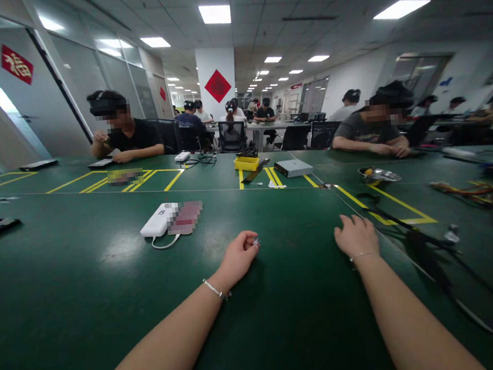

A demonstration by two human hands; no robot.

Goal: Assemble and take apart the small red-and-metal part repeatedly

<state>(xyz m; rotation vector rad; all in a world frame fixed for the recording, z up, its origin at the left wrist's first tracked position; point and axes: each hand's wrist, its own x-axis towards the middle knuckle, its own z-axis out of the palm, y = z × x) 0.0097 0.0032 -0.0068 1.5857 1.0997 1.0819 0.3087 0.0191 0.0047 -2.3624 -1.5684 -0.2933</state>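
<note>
My left hand (239, 256) is closed in a pinch above the green table (301, 296), its thumb and fingers around a small silvery object (256, 242). That object is too small for me to tell its kind. To the right, my right hand (358, 237) rests palm down on the tabletop, fingers slightly curled and apart, with nothing seen in it. A white power bank (159, 219) marked 15 lies to the left of my left hand, beside a blurred-out flat reddish item (189, 218). A short white cable (165, 245) loops in front of them.
Farther back stand a yellow tray (247, 163) with dark items, a grey box (292, 168) and a metal bowl (379, 176). Black cables (422, 249) run along the right. Co-workers sit across the table at left (137, 134) and right (372, 129).
</note>
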